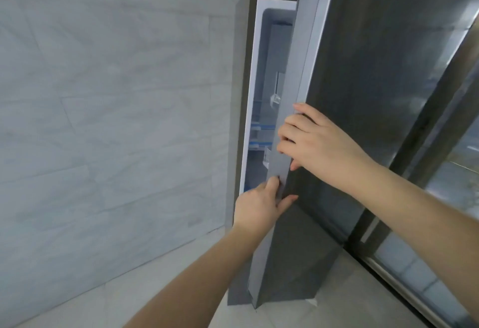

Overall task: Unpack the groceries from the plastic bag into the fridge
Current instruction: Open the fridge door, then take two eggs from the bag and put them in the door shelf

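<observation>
Grey fridge (242, 89) ajar, both hands on door (363, 94) edge, shelves blurred.

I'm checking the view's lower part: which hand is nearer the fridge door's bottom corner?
Left. The left hand grips the fridge door edge lower down, closer to that corner; the right hand holds the same edge higher up, above the left.

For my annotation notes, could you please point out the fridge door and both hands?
fridge door (363, 120): head view, dark outer face.
left hand (259, 204): head view, back of hand.
right hand (315, 143): head view, back of hand.
</observation>
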The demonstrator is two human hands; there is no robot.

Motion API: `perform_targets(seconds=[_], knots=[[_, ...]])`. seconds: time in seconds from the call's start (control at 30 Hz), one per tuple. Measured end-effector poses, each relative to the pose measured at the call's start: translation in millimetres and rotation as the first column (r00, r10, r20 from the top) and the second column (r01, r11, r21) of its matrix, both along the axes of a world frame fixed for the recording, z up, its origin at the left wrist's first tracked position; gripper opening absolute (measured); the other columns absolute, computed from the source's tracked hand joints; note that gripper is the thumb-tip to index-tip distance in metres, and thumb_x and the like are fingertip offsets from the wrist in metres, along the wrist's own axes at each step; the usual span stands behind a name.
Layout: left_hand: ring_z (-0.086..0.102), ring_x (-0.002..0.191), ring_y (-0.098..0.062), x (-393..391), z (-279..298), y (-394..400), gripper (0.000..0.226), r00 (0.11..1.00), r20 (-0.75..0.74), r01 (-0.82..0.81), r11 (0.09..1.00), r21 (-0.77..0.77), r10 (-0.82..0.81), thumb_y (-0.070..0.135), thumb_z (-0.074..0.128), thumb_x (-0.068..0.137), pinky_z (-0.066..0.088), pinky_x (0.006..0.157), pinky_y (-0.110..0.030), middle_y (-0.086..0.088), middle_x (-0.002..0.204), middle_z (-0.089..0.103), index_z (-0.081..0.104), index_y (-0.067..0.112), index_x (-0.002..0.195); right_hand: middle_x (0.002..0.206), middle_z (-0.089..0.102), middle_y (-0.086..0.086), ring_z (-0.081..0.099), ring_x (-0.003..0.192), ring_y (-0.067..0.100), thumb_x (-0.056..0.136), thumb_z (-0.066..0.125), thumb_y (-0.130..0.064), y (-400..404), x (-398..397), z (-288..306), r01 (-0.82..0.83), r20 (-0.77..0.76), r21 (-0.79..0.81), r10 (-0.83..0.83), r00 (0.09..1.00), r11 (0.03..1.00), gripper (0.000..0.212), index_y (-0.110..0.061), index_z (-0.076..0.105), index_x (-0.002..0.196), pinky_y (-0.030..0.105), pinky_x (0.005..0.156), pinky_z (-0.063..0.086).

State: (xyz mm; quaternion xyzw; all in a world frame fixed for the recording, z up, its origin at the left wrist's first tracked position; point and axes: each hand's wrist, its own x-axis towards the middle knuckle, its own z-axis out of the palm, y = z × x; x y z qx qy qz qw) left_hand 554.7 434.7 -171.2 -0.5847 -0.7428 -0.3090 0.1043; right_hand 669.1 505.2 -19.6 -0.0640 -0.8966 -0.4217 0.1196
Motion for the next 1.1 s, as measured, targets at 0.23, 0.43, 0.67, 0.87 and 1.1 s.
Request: perform_targets(seconds=[0.23, 0.43, 0.67, 0.87, 1.1], knots=[[0.057, 0.043, -0.017, 50, -21, -20, 0.045, 0.934, -0.313, 0.239, 0.951, 0.194, -0.171, 0.063, 0.044, 0.087, 0.041, 0.032, -0.026, 0.003, 0.07, 0.063, 0.047, 0.02, 0.099, 0.105, 0.061, 0.006, 0.053, 0.113, 0.029, 0.076, 0.073, -0.028, -28, 93, -7, -0.006, -0.025, -0.01, 0.006, 1.0, 1.0, 0.027, -0.016, 0.066, 0.099, 0.045, 0.12, 0.007], [0.063, 0.067, -0.026, 53, -33, -28, 0.03, 0.882, -0.331, 0.413, 0.888, 0.201, -0.336, 0.044, 0.054, 0.091, 0.051, 0.057, -0.034, -0.004, 0.084, 0.062, 0.06, 0.015, 0.097, 0.108, 0.063, 0.002, 0.048, 0.116, 0.025, 0.087, 0.061, -0.048, -36, 171, -9, -0.045, -0.051, -0.078, 0.041, 0.998, 0.996, 0.031, -0.021, 0.067, 0.101, 0.045, 0.118, 0.011], [0.048, 0.127, -0.025, 76, -13, -7, 0.047, 0.808, -0.355, 0.556, 0.807, 0.198, -0.47, 0.034, 0.052, 0.093, 0.032, 0.106, -0.035, -0.012, 0.14, 0.053, 0.054, 0.013, 0.135, 0.101, 0.059, 0.001, 0.052, 0.112, 0.024, 0.086, 0.065, -0.03, -32, 255, -48, -0.095, -0.368, -0.04, 0.074, 0.927, 0.995, 0.011, -0.02, 0.068, 0.09, 0.044, 0.117, 0.018], [0.034, 0.142, -0.027, 129, -20, 35, 0.053, 0.714, -0.387, 0.66, 0.746, 0.094, -0.583, 0.043, 0.046, 0.096, 0.02, 0.116, -0.039, -0.011, 0.149, 0.045, 0.05, 0.015, 0.141, 0.097, 0.055, 0.006, 0.053, 0.103, 0.028, 0.084, 0.068, -0.021, -37, 329, -75, 0.115, -0.479, -0.003, -0.102, 0.872, 0.993, 0.006, -0.015, 0.068, 0.084, 0.049, 0.112, 0.03], [0.034, 0.142, -0.029, 207, -23, 77, 0.046, 0.584, -0.364, 0.781, 0.624, 0.01, -0.726, 0.04, 0.055, 0.094, 0.03, 0.114, -0.046, -0.011, 0.15, 0.043, 0.048, 0.024, 0.137, 0.093, 0.069, 0.011, 0.057, 0.1, 0.028, 0.09, 0.061, -0.019, -45, 386, -104, 0.296, -0.488, -0.227, -0.371, 0.79, 0.928, 0.016, -0.009, 0.073, 0.088, 0.048, 0.106, 0.038]])
